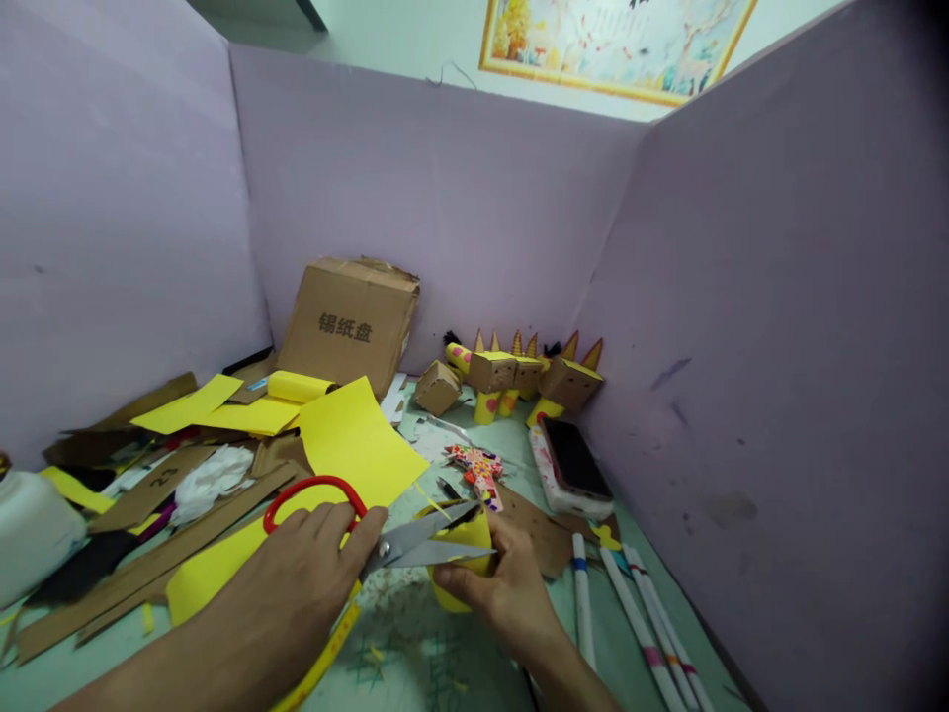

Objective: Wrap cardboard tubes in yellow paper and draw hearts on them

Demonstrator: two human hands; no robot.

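Note:
My left hand [315,554] is closed on a pair of scissors [415,542] with a red handle loop. The blades stand apart and reach to the rim of a yellow paper-covered tube [461,583]. My right hand [511,583] grips that tube from the right, thumb in front, fingers partly hidden behind it. A thin yellow sliver [431,501] sticks up by the tube's rim. Below my left hand runs a yellow strip [326,653] with small marks, its upper end near the scissors. A large yellow paper sheet [363,445] lies behind the scissors.
Cardboard scraps [178,554] and a white crumpled tissue [212,483] cover the left side. A cardboard box [348,321] leans at the back, beside cardboard-headed figures [493,371]. At right lie a phone [574,457] and several white markers [638,623]. Purple panels [445,208] enclose the table.

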